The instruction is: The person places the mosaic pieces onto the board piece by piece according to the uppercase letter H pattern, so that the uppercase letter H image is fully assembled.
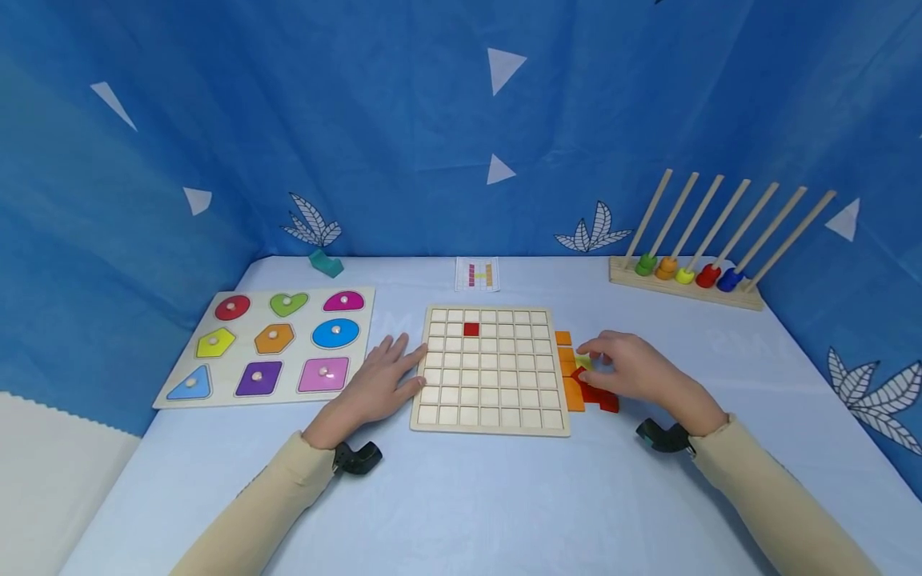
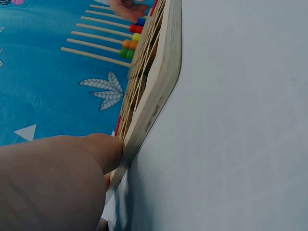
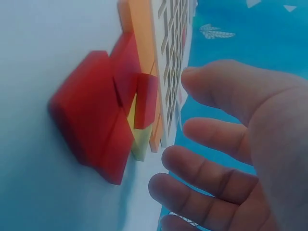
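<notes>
– What's biggest in my view?

– The pale wooden grid board (image 1: 491, 370) mid-table, one small red square tile (image 1: 471, 329) set in it. My left hand (image 1: 380, 382) lies flat, fingers straight, touching its left edge.

– And the right?

– My right hand (image 1: 634, 370) hovers with relaxed fingers, grasping nothing, over the red, orange and yellow wooden blocks (image 1: 585, 382) just beside the board's right edge.

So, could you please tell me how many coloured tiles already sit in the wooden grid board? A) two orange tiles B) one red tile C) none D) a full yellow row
B: the grid board holds a single red tile near its far edge, and every other cell is bare.
</notes>
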Action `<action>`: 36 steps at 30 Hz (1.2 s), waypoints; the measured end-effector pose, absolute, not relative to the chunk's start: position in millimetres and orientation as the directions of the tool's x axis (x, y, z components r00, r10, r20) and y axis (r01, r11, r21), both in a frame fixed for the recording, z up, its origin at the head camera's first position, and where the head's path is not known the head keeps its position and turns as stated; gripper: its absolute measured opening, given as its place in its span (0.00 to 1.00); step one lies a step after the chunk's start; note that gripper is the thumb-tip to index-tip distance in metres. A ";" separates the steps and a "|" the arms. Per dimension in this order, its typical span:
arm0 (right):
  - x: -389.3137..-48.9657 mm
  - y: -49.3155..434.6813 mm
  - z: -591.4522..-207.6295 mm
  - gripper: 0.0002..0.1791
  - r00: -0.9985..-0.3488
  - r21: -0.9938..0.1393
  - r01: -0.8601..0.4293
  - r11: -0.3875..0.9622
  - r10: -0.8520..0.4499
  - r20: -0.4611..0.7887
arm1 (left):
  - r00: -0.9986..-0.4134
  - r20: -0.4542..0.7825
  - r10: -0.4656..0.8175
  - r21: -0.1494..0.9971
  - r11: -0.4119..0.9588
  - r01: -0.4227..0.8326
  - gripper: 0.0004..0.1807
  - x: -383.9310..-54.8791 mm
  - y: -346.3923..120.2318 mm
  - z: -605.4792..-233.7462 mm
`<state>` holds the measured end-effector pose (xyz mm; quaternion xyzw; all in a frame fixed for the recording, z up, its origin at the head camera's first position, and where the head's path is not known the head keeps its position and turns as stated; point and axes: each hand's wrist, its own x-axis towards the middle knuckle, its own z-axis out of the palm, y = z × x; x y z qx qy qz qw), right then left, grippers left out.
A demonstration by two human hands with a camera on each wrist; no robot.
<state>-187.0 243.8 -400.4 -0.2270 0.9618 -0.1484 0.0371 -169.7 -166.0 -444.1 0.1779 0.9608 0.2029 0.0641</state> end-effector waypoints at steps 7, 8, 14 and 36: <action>-185.8 244.0 -404.0 0.23 -0.896 -0.312 -0.418 0.853 -0.444 -0.011 | -0.928 -0.052 0.369 0.412 0.855 0.317 0.35 -170.1 -165.8 -444.8; -186.1 243.8 -404.5 0.23 -0.894 -0.313 -0.422 0.851 -0.447 -0.010 | -0.929 -0.054 0.367 0.411 0.856 0.314 0.35 -170.1 -166.0 -444.9; -187.0 242.4 -408.5 0.23 -0.888 -0.316 -0.436 0.843 -0.460 -0.005 | -0.929 -0.049 0.366 0.402 0.859 0.317 0.35 -170.0 -166.4 -443.8; -187.0 247.5 -416.4 0.16 -0.880 -0.343 -0.451 0.824 -0.474 0.019 | -0.927 -0.058 0.371 0.409 0.856 0.317 0.35 -167.8 -163.7 -439.7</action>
